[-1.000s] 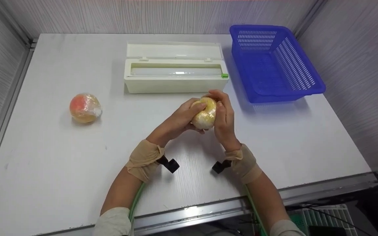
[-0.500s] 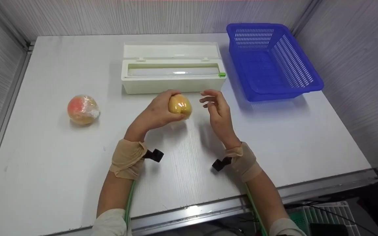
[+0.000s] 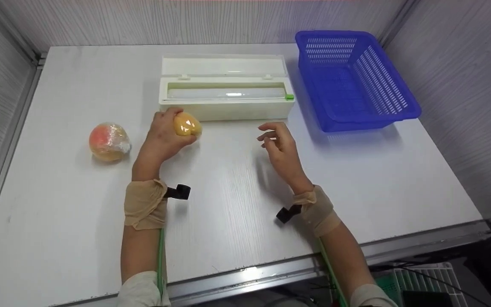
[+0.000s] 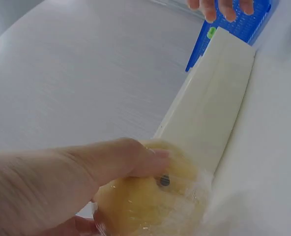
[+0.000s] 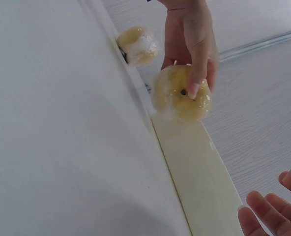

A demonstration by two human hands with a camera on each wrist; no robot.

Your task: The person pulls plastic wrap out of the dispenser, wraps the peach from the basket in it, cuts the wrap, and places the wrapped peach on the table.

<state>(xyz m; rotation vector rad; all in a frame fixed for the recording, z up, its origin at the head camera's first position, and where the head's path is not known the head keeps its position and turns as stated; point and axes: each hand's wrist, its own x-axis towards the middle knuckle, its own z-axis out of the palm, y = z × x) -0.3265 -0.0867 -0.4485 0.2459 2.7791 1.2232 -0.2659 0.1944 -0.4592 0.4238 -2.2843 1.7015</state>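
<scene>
My left hand grips a yellow peach wrapped in clear film, just in front of the white box's left part. In the left wrist view the thumb presses on the peach beside a small dark spot; the other fingers are mostly hidden. A second wrapped peach, with a red blush, rests on the table to the left of that hand. My right hand hovers over the table before the box's right end, fingers loosely bent and holding nothing.
The white cling film box stands at the back middle, lid up, a film roll inside and a green slider at its right end. A blue plastic basket stands at the back right. The table's metal front edge runs near my forearms.
Both hands were around the yellow peach; the right hand has let go and stays near the same place. The left hand has carried the peach leftwards, towards the second peach.
</scene>
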